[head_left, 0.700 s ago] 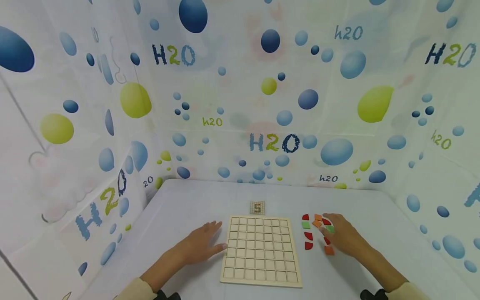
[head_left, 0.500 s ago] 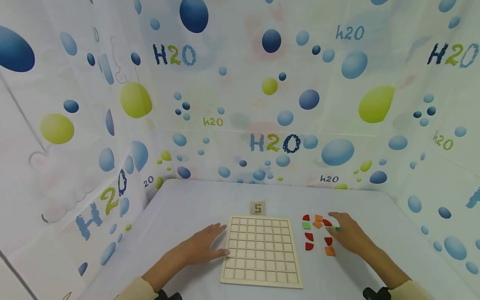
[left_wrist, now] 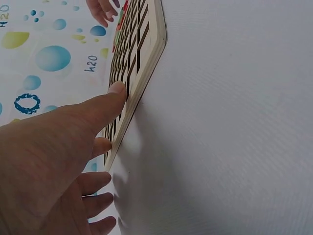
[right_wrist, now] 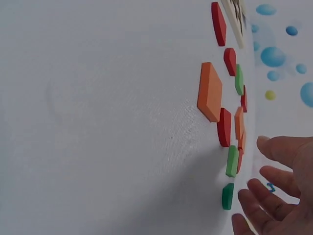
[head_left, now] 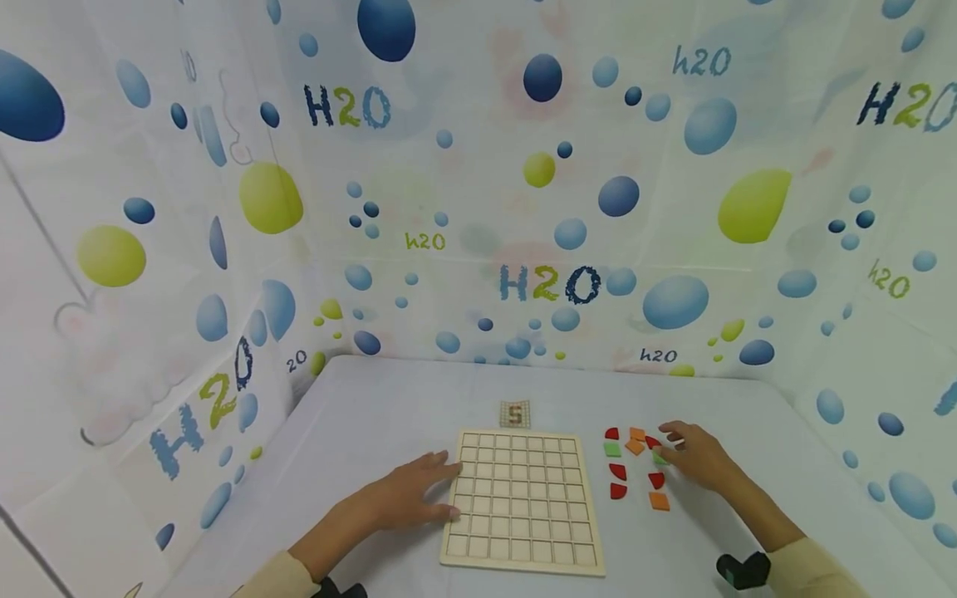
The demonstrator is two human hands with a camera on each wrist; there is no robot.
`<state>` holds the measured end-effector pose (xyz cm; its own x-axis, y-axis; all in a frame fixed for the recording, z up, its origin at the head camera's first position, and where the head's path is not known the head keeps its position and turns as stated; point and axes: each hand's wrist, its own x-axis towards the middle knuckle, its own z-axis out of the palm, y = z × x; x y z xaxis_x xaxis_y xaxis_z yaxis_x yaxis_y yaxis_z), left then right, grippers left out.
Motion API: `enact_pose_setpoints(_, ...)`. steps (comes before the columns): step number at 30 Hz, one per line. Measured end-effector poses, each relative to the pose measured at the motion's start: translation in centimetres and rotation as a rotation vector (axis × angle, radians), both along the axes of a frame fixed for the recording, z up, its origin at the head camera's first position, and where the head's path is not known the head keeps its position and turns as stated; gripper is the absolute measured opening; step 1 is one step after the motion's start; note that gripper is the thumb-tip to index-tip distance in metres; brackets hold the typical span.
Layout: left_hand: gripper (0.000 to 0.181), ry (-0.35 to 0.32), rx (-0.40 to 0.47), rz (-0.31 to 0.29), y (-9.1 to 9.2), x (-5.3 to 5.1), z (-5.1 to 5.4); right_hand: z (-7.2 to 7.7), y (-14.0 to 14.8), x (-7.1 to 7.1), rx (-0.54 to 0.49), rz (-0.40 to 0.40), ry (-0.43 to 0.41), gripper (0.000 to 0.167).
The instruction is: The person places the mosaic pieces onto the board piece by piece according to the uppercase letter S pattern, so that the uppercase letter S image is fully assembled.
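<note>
A pale wooden board (head_left: pixel 521 502) with a grid of square cells lies flat on the table. My left hand (head_left: pixel 404 496) is at its left edge, thumb and fingers spread; in the left wrist view the thumb (left_wrist: pixel 117 88) meets the rim. My right hand (head_left: pixel 701 457) hovers over the right side of a group of small flat pieces, fingers loosely bent with nothing between them. Near it lie a light green square (right_wrist: pixel 232 161), a dark green piece (right_wrist: pixel 227 197), a red rounded piece (head_left: pixel 656 481) and an orange square (head_left: pixel 660 501). The dark green piece is hidden in the head view.
A small patterned card (head_left: pixel 514 414) reading like a 5 or S lies behind the board. More red pieces (head_left: pixel 617 472), a light green square (head_left: pixel 613 449) and orange squares (head_left: pixel 635 448) sit right of the board. Printed curtains surround the white table (head_left: pixel 404 390).
My right hand has shifted right, off the pieces it covered, uncovering the lower red piece. My left hand has edged right until its fingertips reach the board's edge.
</note>
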<state>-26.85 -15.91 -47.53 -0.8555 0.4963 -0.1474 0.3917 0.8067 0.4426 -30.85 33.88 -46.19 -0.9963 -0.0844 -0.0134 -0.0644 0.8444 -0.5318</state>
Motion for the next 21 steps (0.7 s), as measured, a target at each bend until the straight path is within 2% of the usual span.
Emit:
enact_pose_setpoints(7, 0.082, -0.022, -0.013, 0.018, 0.1, 0.1, 0.0, -0.8, 0.2, -1.0, -0.053, -0.069, -0.100, 0.051)
enact_pose_setpoints(11, 0.082, -0.017, -0.025, 0.013, 0.1, 0.1, 0.0, -1.1, 0.0, -1.2, -0.050, -0.084, -0.097, 0.049)
enact_pose_setpoints(21, 0.083, 0.002, -0.029, 0.000, -0.1, 0.1, 0.1, -1.0, -0.3, -1.6, -0.024, -0.057, -0.077, 0.042)
